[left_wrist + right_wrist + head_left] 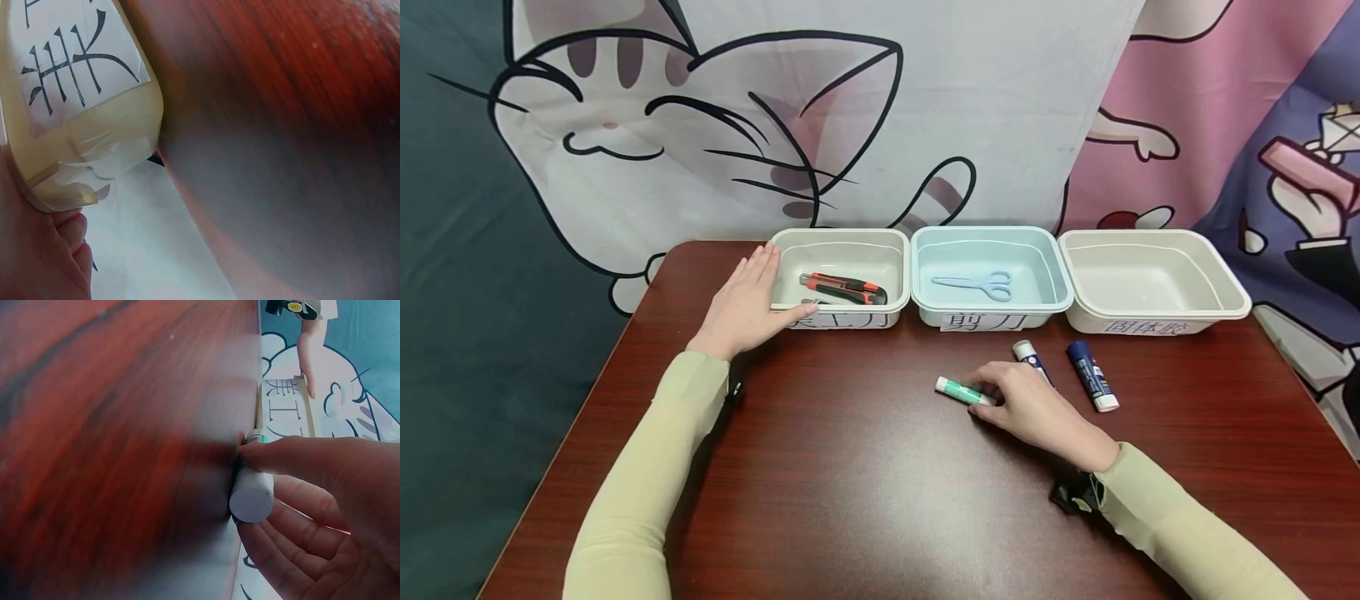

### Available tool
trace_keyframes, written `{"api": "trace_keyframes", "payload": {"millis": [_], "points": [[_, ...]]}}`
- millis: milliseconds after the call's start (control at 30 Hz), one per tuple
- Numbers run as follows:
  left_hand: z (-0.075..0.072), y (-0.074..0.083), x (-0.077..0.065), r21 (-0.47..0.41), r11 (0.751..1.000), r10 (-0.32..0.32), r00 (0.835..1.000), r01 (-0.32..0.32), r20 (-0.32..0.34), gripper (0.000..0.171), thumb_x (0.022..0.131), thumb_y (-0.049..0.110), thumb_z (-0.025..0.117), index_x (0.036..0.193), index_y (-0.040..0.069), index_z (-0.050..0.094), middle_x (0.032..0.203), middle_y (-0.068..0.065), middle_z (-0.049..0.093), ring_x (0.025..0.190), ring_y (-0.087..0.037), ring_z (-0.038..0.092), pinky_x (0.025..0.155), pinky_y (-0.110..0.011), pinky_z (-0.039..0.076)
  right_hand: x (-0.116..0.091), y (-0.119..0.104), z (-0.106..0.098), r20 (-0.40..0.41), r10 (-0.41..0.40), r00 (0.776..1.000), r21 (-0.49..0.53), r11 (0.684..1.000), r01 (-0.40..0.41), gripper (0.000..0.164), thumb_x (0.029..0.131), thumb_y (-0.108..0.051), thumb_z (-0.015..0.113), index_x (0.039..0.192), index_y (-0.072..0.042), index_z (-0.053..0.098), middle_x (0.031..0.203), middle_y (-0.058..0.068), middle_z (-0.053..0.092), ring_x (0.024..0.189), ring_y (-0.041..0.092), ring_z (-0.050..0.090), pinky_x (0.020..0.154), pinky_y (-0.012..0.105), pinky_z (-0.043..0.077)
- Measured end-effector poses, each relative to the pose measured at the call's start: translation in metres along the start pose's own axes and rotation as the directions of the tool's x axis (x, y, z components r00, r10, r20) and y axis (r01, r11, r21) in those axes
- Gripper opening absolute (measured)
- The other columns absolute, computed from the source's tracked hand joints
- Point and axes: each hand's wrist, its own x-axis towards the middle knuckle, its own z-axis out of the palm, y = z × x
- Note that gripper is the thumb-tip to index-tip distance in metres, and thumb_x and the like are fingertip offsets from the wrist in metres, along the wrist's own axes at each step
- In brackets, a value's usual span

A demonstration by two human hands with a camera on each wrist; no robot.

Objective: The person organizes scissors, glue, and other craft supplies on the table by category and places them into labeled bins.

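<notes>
My right hand (1037,408) pinches a green and white glue stick (955,390) between thumb and fingers, low at the tabletop. In the right wrist view the white end of the glue stick (251,503) faces the camera, thumb on one side. Just beyond that hand lie a white-capped glue stick (1028,353), partly hidden by it, and a dark blue glue stick (1092,377). My left hand (745,304) rests against the left end of the beige bin (895,250), fingers straight along its side and thumb at the front rim. Inside are red-and-black utility knives (846,288).
In the middle, a light blue bin (1045,250) holds blue scissors (985,283). To its right stands another beige bin (1217,283). All three carry labels in Chinese characters along the table's (850,483) back edge, before a cartoon cat curtain (1015,100).
</notes>
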Motion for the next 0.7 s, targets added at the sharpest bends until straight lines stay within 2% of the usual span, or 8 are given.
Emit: {"api": "trace_keyframes", "payload": {"millis": [300, 567, 700], "points": [[-0.001, 0.001, 0.0, 0.002, 1.0, -0.002, 1.0, 0.002, 0.003, 0.117, 0.088, 0.082, 0.047, 0.161, -0.003, 0.011, 0.168, -0.015, 0.008, 0.155, -0.028, 0.006, 0.124, -0.042, 0.005, 0.001, -0.002, -0.006, -0.042, -0.013, 0.999, -0.029, 1.0, 0.012, 0.025, 0.079, -0.004, 0.084, 0.102, -0.009, 0.077, 0.088, -0.007, 0.069, 0.074, 0.006, 0.061, 0.065, 0.03, 0.053], [0.0, 0.0, 0.0, 0.0, 1.0, 0.002, 1.0, -0.002, 0.005, 0.117, 0.089, 0.082, 0.046, 0.161, -0.003, 0.01, 0.169, -0.014, 0.006, 0.155, -0.028, 0.005, 0.124, -0.042, 0.004, 0.001, -0.001, -0.015, -0.102, -0.01, 0.995, -0.014, 1.0, 0.009, 0.021, 0.079, -0.003, 0.083, 0.098, -0.01, 0.077, 0.087, -0.007, 0.07, 0.072, 0.005, 0.06, 0.062, 0.028, 0.052], [0.0, -0.001, 0.0, -0.001, 1.0, -0.002, 1.0, 0.002, 0.01, 0.117, 0.089, 0.082, 0.046, 0.161, -0.002, 0.009, 0.169, -0.013, 0.004, 0.155, -0.028, 0.005, 0.124, -0.04, 0.002, 0.0, 0.0, -0.021, -0.127, -0.007, 0.992, 0.021, 1.0, 0.009, 0.022, 0.08, -0.001, 0.083, 0.098, -0.011, 0.076, 0.086, -0.007, 0.07, 0.071, 0.004, 0.063, 0.062, 0.028, 0.056]]}}
